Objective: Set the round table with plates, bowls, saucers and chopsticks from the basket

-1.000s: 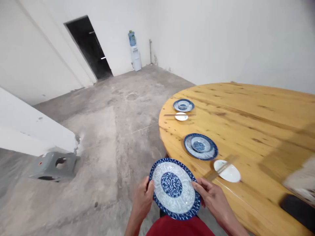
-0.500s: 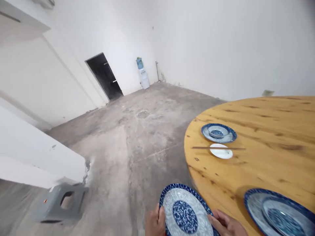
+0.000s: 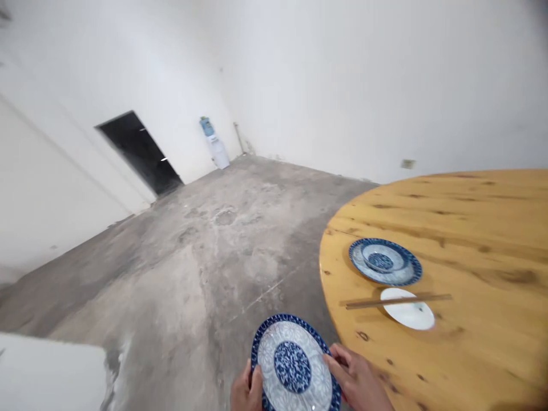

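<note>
A blue-and-white patterned plate (image 3: 278, 337) is held in front of me at the bottom of the view, just left of the table edge. My left hand (image 3: 247, 388) grips its left rim, thumb on the face. My right hand (image 3: 357, 377) pinches the right rim, thumb on top. On the wooden table (image 3: 471, 228) a second blue-and-white plate (image 3: 410, 277) carries a patterned bowl (image 3: 380, 261). Nearer to me lies a small white dish (image 3: 413, 317), with brown chopsticks (image 3: 368, 304) resting across it.
The round table fills the right side. Bare concrete floor (image 3: 171, 319) spreads to the left. A water dispenser (image 3: 216, 148) stands by the far corner, right of a dark doorway (image 3: 141, 151). At lower left is a white pillar base (image 3: 51, 371).
My view has moved forward and turned right; the table setting appears larger. The grey stool and the nearer plate have left view. Both hands still hold the plate, now farther left in view.
</note>
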Available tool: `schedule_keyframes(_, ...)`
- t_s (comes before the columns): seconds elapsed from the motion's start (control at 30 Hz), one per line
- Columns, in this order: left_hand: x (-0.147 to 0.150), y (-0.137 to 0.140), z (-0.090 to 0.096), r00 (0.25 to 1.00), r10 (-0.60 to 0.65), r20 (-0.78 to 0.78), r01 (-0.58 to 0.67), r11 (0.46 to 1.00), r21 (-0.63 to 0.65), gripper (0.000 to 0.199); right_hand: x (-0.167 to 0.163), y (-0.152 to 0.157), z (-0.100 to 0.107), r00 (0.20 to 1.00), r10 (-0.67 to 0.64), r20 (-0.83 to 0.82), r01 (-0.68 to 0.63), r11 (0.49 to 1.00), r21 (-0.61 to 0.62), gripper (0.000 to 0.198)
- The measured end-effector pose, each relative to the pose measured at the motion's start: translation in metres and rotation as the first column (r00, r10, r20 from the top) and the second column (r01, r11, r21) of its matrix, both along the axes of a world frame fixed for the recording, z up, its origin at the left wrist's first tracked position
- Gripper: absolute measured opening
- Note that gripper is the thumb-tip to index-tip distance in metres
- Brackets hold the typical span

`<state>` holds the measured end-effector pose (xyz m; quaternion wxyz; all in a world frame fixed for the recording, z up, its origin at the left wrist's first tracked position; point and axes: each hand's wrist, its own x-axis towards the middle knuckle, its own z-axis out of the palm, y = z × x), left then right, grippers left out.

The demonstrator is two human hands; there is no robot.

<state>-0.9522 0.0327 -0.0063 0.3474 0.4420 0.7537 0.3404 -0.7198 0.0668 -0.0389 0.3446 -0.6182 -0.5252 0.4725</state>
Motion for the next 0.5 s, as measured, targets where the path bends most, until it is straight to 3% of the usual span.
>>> schedule_keyframes(0.13,-0.034,0.076,-0.015,0.986,-0.16,0.045,0.159,0.987,0.01,0.054,-0.032,0.045,0.007,0.977,-0.211,-0.025,0.211,0.977,-0.002,0.037)
schedule_keyframes(0.23,-0.06,0.149,-0.012,0.948,-0.318,0.001,0.318,0.948,0.033,0.053,-0.056,0.087,0.018,0.936,-0.346,-0.059,0.344,0.938,-0.035,0.035)
schedule_keyframes(0.37,-0.083,0.241,0.005,0.824,-0.541,-0.165,0.561,0.82,0.114,0.05,-0.086,0.137,0.027,0.861,-0.504,-0.069,0.505,0.863,-0.005,0.034)
schedule_keyframes(0.5,-0.087,0.311,0.011,0.722,-0.66,-0.209,0.69,0.709,0.143,0.045,-0.103,0.171,0.022,0.785,-0.618,-0.048,0.618,0.786,0.0,0.03)
